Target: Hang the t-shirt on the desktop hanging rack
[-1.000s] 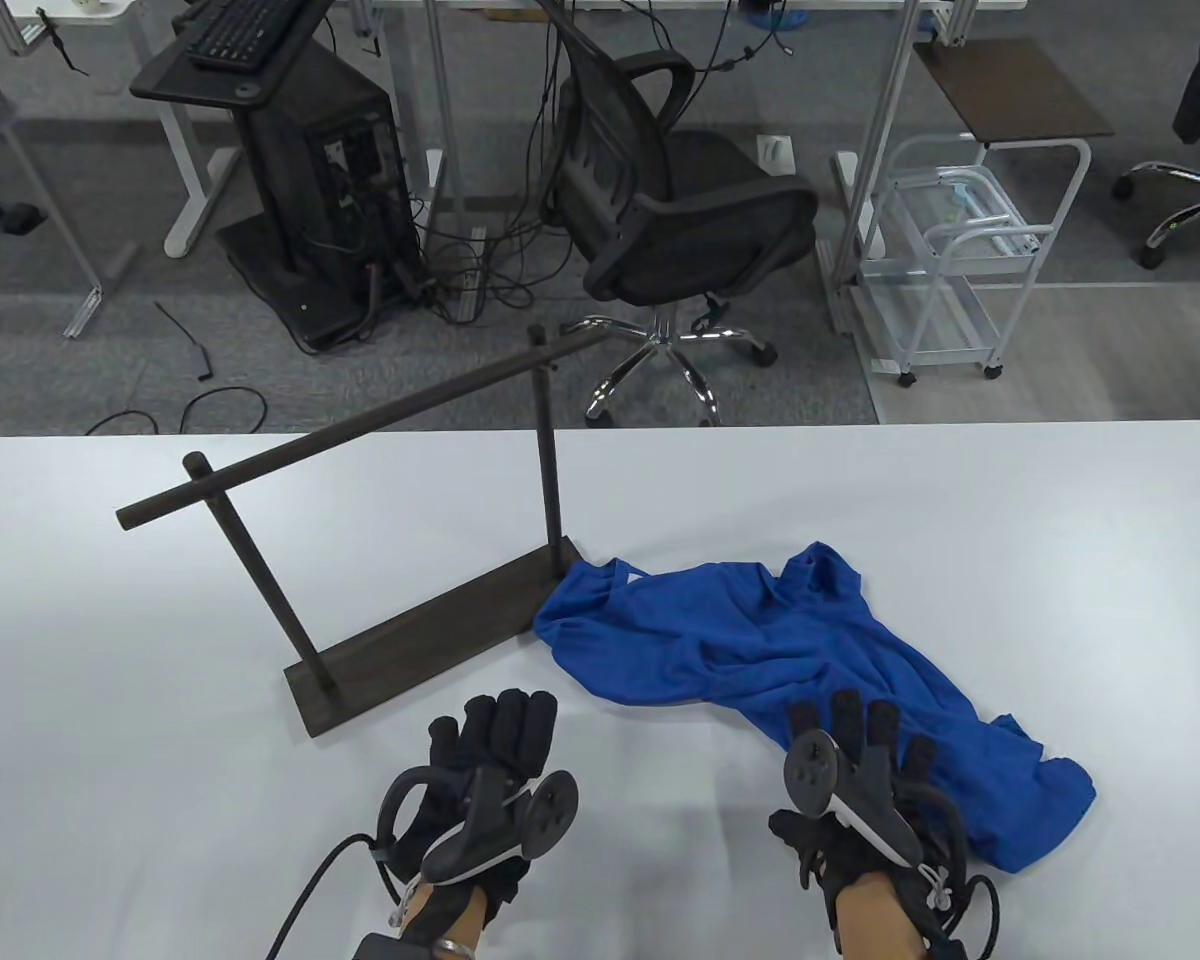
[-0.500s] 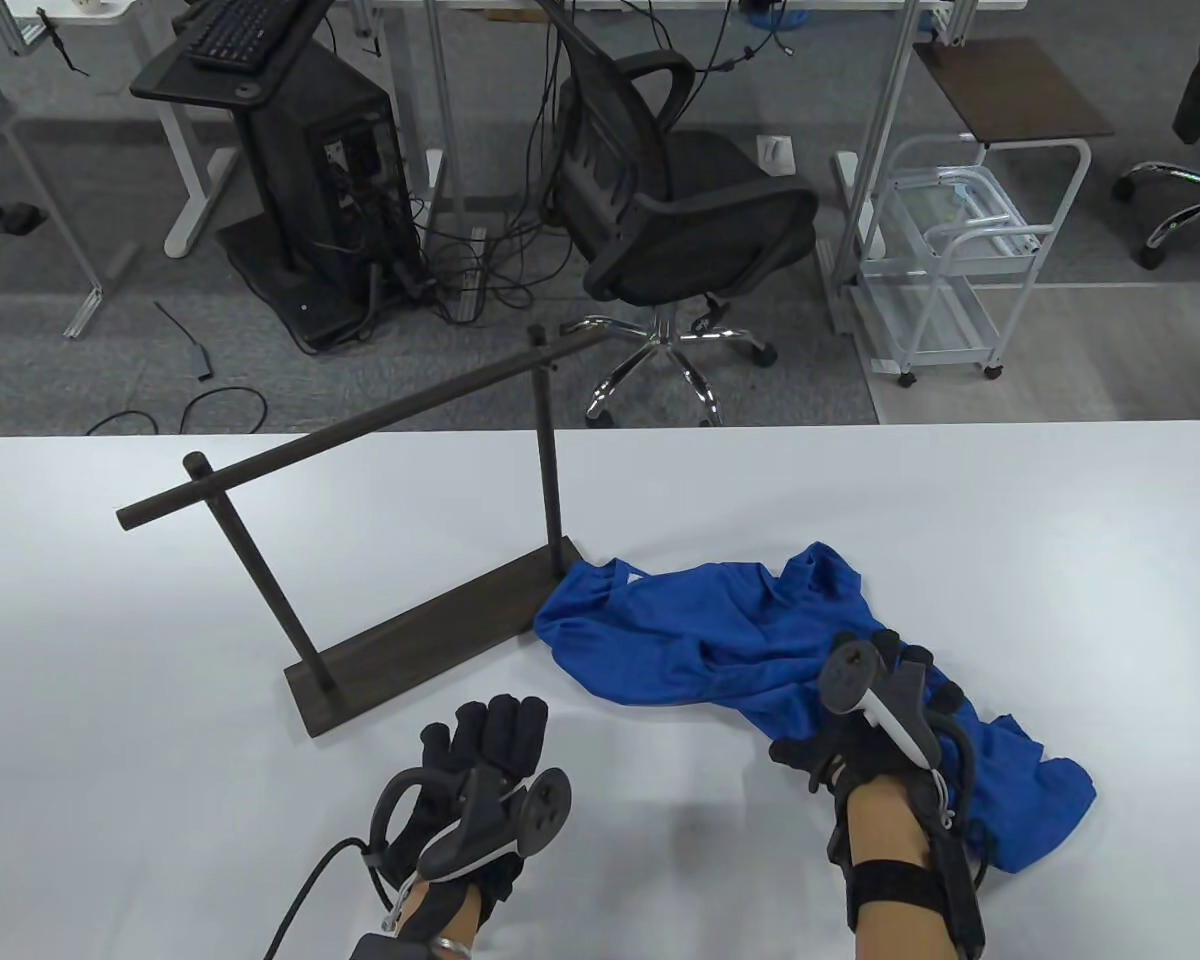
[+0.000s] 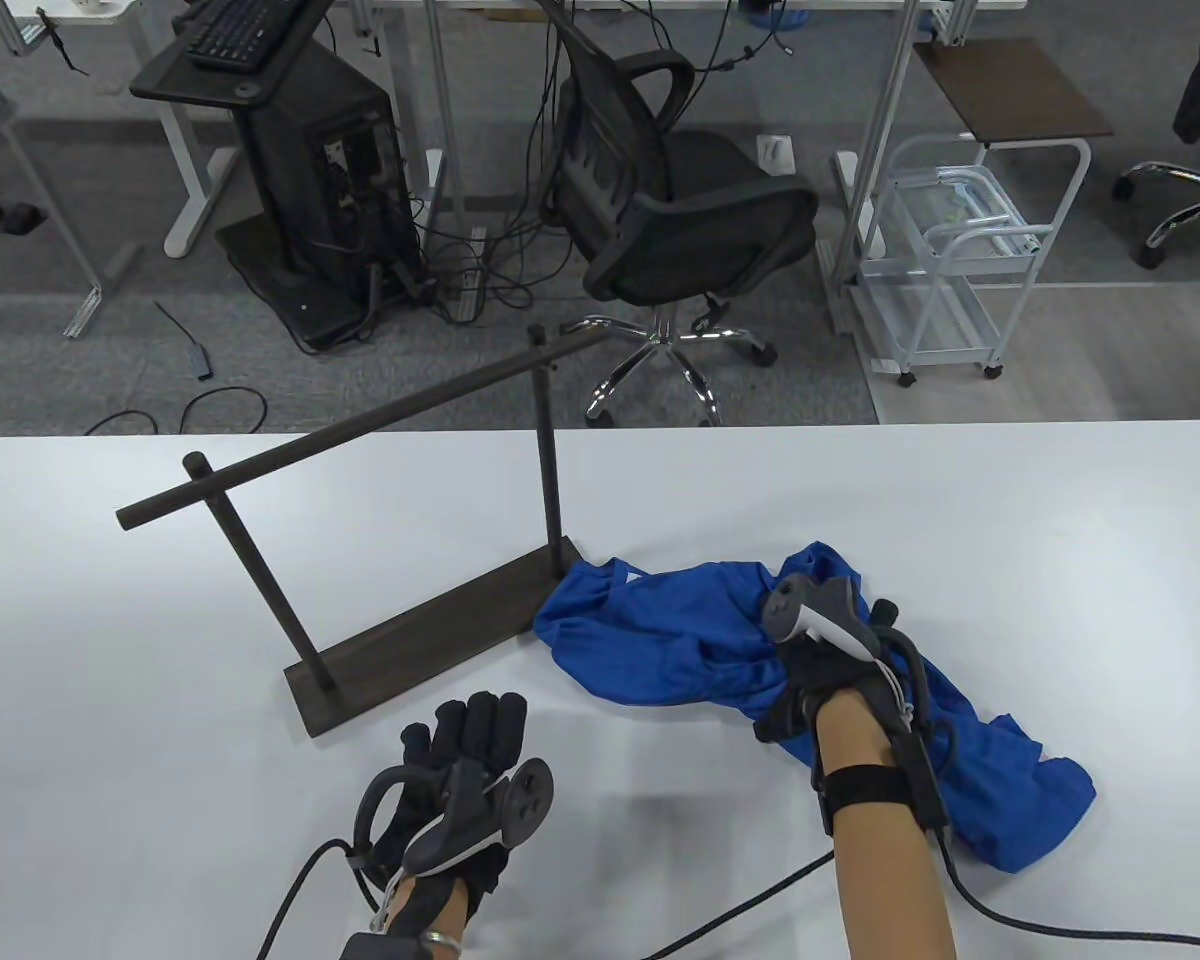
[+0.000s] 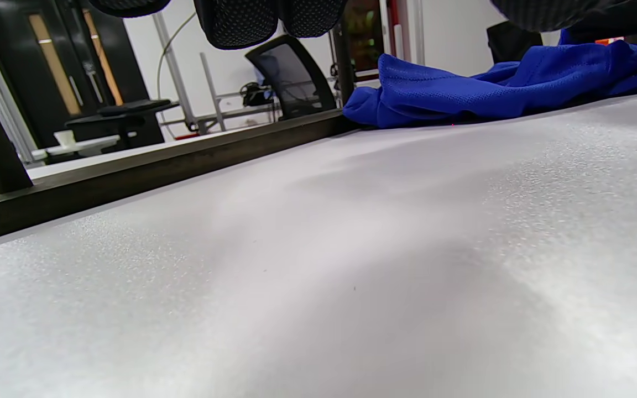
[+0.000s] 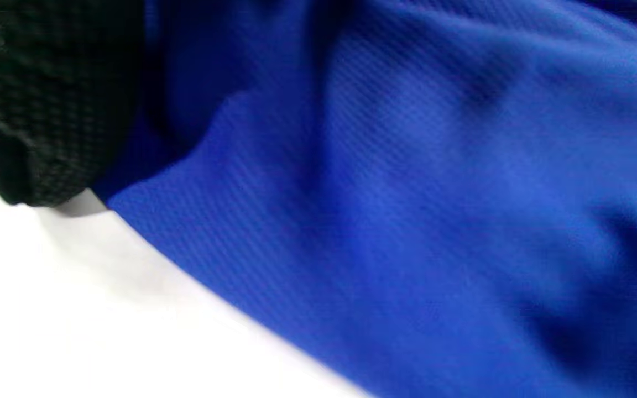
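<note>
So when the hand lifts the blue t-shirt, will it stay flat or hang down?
The t-shirt lies crumpled in soft folds, so it will probably sag and drape. Its thin mesh knit looks light. One edge touches the rack base and may drag there.

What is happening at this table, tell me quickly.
A person in black sensor gloves is set to hang a crumpled blue t-shirt on a dark wooden desktop hanging rack. The right hand rests on the shirt, which lies on the white table beside the rack's base; whether it grips the cloth is hidden. The left hand is flat, fingers extended, near the rack's base, holding nothing. The rack's bar is bare.
</note>
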Tool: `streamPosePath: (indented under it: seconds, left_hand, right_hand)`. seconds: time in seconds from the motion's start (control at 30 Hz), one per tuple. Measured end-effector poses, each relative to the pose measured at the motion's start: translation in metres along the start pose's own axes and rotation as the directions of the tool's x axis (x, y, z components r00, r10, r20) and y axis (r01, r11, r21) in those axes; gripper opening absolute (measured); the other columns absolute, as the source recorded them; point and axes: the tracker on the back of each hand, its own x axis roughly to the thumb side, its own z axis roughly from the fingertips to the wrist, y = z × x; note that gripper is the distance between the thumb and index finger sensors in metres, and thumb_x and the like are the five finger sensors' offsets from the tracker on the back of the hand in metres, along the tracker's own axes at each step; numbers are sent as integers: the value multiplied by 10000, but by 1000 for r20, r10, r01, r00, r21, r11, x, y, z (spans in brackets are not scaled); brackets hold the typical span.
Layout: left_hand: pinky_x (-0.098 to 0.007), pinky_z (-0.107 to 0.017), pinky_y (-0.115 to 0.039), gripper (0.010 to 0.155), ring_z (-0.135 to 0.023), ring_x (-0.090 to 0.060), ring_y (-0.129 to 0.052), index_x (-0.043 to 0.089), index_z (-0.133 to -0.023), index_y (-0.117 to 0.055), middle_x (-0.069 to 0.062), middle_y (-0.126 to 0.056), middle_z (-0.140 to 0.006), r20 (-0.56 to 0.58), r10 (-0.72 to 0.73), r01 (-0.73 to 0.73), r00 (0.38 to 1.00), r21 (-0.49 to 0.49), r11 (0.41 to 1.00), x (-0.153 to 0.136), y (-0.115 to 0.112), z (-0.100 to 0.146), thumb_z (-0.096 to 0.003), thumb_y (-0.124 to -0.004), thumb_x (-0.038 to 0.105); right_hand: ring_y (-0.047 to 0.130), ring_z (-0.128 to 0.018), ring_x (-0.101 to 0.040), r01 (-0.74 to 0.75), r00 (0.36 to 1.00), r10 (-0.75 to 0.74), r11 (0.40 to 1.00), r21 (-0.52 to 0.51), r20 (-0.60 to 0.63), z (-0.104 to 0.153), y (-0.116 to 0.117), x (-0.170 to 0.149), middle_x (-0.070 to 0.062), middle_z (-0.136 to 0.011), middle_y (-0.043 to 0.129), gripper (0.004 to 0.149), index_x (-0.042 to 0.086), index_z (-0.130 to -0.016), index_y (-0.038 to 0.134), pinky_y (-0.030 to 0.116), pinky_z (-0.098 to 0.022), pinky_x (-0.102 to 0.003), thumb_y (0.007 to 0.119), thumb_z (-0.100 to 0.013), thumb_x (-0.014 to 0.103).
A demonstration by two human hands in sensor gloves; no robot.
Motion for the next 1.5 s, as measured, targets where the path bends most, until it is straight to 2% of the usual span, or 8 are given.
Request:
streamPosePath:
  seconds: [0.23, 0.4, 0.63, 0.87, 1.13, 1.27, 1.37, 1.5]
  left_hand:
    - [-706, -678, -514, 853, -1021, -490, -562, 143, -1104, -236, -186, -401, -1145, -18, -12, 11, 1000, -32, 999, -3, -4, 2, -472, -592, 591]
    - [-707, -678, -513, 853, -1022, -488, -562, 144, -1104, -235, -185, -400, -1145, -21, -12, 11, 1000, -40, 999, -3, -3, 3, -472, -593, 591]
    - [-706, -679, -513, 852, -1022, -488, -562, 143, -1103, -234, -184, -400, -1145, -18, -11, 10, 1000, -50, 999, -2, -3, 4, -472, -593, 589]
    - [-705, -681, -511, 851, -1025, -486, -561, 145, -1103, -232, -182, -400, -1146, -4, 18, -18, 1000, -42, 999, 1, 2, 7, -473, -592, 589]
    - [-705, -684, -511, 851, -1027, -485, -561, 150, -1104, -234, -179, -403, -1148, 31, 50, -49, 998, -39, 998, 9, 6, 8, -470, -594, 589]
    - [-706, -684, -512, 850, -1027, -484, -564, 153, -1105, -235, -177, -405, -1149, 45, 48, -46, 998, -41, 998, 13, 7, 7, -470, -595, 589]
    - [-704, -685, -513, 848, -1028, -481, -567, 155, -1105, -236, -175, -407, -1149, 60, 48, -46, 997, -35, 998, 16, 9, 6, -471, -594, 590]
    - [-702, -687, -521, 845, -1025, -476, -586, 158, -1107, -247, -167, -426, -1149, 85, 80, -75, 993, -57, 996, 21, 9, 5, -470, -595, 591]
  right_hand:
    - [-159, -1003, -194, -240, 970, 241, 970, 39, -28, -14, -9, 32, 211, -1000, -104, 1225, 509, -786, -75, -56, -737, -619, 977, -158, 488]
    - [141, -1067, -316, -129, 991, 132, 986, 110, -23, -23, -7, 24, 146, -1023, -32, 1213, 496, -821, -20, 118, -767, -655, 989, -148, 455]
    - [394, -927, -463, -102, 993, 105, 993, 60, -48, -10, 1, 14, -18, -1052, 71, 1134, 432, -897, 53, 438, -704, -613, 929, -178, 482]
    - [733, -662, -414, -143, 989, 140, 989, -48, -53, 9, 12, 11, -169, -1002, 326, 1000, 324, -964, 191, 680, -506, -529, 839, -227, 510]
    - [872, -389, -293, 54, 995, -39, 986, -158, 96, 34, 33, 2, -214, -775, 619, 738, 196, -965, 436, 772, -289, -448, 826, -356, 346]
    - [895, -335, -285, -95, 989, 117, 973, -212, 93, 54, 47, 12, -209, -733, 675, 677, 155, -943, 477, 785, -254, -444, 825, -376, 284]
    - [912, -300, -273, -136, 984, 156, 970, -201, 88, 68, 55, 17, -201, -711, 706, 692, 125, -932, 492, 798, -233, -437, 853, -363, 289]
    - [934, -247, -264, 25, 996, -12, 989, -143, 87, 81, 56, 12, -196, -670, 781, 628, 109, -896, 590, 811, -193, -426, 869, -364, 291]
